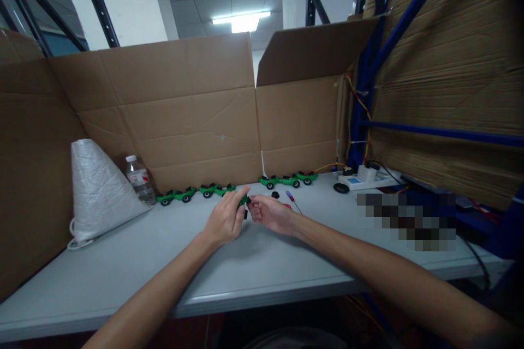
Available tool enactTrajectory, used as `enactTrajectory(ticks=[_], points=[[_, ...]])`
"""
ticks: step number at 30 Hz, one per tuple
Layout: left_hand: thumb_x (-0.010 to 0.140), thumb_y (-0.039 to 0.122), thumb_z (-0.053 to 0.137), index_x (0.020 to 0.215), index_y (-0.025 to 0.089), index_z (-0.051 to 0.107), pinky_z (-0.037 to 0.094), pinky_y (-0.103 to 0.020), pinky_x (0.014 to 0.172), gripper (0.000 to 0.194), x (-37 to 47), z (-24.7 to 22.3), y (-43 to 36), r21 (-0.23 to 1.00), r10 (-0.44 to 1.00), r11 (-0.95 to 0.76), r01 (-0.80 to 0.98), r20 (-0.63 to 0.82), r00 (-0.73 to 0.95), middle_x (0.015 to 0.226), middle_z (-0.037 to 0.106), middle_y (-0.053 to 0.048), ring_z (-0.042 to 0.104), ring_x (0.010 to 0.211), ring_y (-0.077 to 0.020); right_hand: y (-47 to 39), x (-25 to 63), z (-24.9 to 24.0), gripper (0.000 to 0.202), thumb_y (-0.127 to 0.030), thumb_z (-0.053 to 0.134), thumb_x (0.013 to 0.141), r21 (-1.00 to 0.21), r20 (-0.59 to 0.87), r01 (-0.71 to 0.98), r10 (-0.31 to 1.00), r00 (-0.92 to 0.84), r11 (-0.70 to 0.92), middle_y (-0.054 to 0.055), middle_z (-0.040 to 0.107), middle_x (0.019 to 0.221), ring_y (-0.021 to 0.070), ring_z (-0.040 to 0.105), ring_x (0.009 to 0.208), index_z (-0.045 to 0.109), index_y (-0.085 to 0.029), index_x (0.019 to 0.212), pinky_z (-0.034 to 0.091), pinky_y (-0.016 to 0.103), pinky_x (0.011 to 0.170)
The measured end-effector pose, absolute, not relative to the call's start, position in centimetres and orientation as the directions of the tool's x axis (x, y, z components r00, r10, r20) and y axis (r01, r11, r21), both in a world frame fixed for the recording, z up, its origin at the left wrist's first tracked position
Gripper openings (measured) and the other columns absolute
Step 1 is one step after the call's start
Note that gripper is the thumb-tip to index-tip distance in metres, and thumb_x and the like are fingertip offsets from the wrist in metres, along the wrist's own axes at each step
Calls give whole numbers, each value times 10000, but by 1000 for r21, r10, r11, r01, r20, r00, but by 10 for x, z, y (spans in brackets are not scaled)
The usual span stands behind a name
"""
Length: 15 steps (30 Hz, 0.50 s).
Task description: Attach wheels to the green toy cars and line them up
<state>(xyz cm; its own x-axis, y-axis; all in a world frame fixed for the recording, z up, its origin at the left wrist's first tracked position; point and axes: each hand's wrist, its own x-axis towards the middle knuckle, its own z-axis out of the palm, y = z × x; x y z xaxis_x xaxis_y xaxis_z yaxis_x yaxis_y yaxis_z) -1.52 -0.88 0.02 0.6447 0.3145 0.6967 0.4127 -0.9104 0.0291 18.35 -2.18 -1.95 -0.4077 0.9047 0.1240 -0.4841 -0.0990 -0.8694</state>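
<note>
So up close, the left grip (226, 218) is pinching a green toy (243, 201) above the worktop (229, 275). The right grip (272, 214) has its fingers bunched at the toy's edge, can't tell if they've pinched anything. Looks like this one's mid-work, no idea how much is left. Past it, a screwdriver (290, 196) and a loose black piece (275, 194), then green wheeled toys (288, 180) lined up near the cardboard (196, 136), seemingly done.

The bottle (140, 179) is standing on the counter (135, 262), between the bag (100, 191) and the row of toy cars (213, 190), before the cardboard (184, 120).
</note>
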Motion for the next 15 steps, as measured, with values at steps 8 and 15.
enactTrajectory(ticks=[8, 15], points=[[1095, 419, 330, 1498, 193, 470, 510, -369, 868, 483, -9, 4, -18, 368, 553, -830, 420, 640, 533, 1028, 693, -89, 660, 884, -223, -8, 188, -32, 353, -509, 665, 886, -897, 429, -21, 860, -278, 441, -54, 436, 689, 133, 379, 645, 512, -217, 762, 293, 286, 636], [1047, 602, 396, 1349, 175, 589, 508, -317, 793, 558, -3, 7, -9, 804, 766, -573, 157, 457, 452, 966, 674, -58, 634, 868, -208, -14, 193, -29, 402, -526, 476, 1039, -710, 522, 401, 815, -251, 579, -15, 563, 735, 161, 506, 714, 547, -204, 809, 357, 287, 683]])
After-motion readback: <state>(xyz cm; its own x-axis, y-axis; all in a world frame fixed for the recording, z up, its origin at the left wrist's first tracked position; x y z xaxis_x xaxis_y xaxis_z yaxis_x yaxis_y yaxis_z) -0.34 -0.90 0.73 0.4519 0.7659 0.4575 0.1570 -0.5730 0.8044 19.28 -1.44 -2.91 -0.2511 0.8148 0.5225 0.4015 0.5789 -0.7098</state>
